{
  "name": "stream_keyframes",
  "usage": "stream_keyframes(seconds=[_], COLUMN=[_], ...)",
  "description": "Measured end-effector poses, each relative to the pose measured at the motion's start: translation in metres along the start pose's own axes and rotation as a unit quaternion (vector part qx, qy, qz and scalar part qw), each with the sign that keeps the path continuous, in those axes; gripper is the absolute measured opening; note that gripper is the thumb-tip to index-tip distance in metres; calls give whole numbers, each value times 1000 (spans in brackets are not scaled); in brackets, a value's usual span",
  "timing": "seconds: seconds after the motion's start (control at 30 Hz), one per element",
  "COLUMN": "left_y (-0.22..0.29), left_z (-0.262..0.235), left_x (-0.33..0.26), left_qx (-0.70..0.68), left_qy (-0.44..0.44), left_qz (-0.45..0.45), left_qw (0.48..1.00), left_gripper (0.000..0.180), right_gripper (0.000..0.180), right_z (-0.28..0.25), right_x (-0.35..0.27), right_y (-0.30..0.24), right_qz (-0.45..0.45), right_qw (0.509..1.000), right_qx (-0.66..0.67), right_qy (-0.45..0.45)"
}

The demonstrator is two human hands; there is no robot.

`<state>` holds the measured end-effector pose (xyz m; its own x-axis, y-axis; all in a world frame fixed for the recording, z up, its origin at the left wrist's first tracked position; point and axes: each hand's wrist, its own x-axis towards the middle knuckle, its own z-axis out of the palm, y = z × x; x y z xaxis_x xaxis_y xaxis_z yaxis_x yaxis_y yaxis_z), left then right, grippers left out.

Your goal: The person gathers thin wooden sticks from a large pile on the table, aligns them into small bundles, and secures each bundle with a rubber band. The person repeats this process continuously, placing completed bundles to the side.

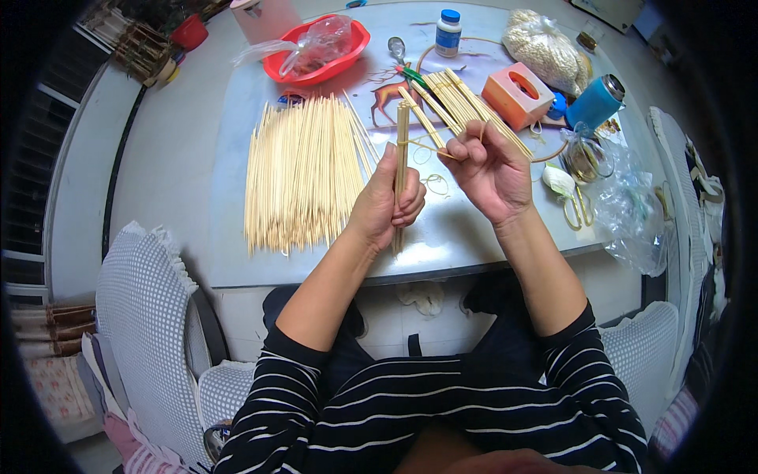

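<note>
My left hand is closed around an upright bundle of thin wooden sticks, gripping its lower part. A rubber band loops round the bundle's upper part and stretches across to my right hand, whose bent fingers hold its other end. To the left lies a wide pile of loose wooden sticks. Beyond my hands, several tied stick bundles lie side by side at a slant. A few loose rubber bands rest on the table between my hands.
On the table stand a red basin with a plastic bag, a white bottle, a tissue box and a blue flask. Scissors and clear plastic bags lie at the right. Covered chairs flank me.
</note>
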<state>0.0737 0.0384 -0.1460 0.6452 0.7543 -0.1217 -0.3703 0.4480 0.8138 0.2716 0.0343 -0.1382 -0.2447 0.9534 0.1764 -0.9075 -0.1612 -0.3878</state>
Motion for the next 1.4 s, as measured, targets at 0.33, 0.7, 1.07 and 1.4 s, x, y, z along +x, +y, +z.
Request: stream_keyframes(seconds=[0.33, 0.7, 1.07, 1.4], left_y=[0, -1, 3, -1], left_z=[7, 1, 8, 9], left_x=[-1, -3, -7, -5], left_qx=[286, 345, 94, 217], left_qy=[101, 81, 12, 19], left_qz=[55, 29, -24, 26], left_qw=[951, 935, 995, 976], left_gripper=[67, 67, 76, 75], right_gripper=[41, 28, 30, 37], right_z=[19, 30, 27, 18], right_x=[-5, -5, -3, -1], right_y=[-17, -24, -24, -13], right_qz=[-4, 103, 54, 69], right_qw=[964, 870, 804, 994], right_qx=[-259, -481, -592, -70], right_qy=[57, 37, -27, -44])
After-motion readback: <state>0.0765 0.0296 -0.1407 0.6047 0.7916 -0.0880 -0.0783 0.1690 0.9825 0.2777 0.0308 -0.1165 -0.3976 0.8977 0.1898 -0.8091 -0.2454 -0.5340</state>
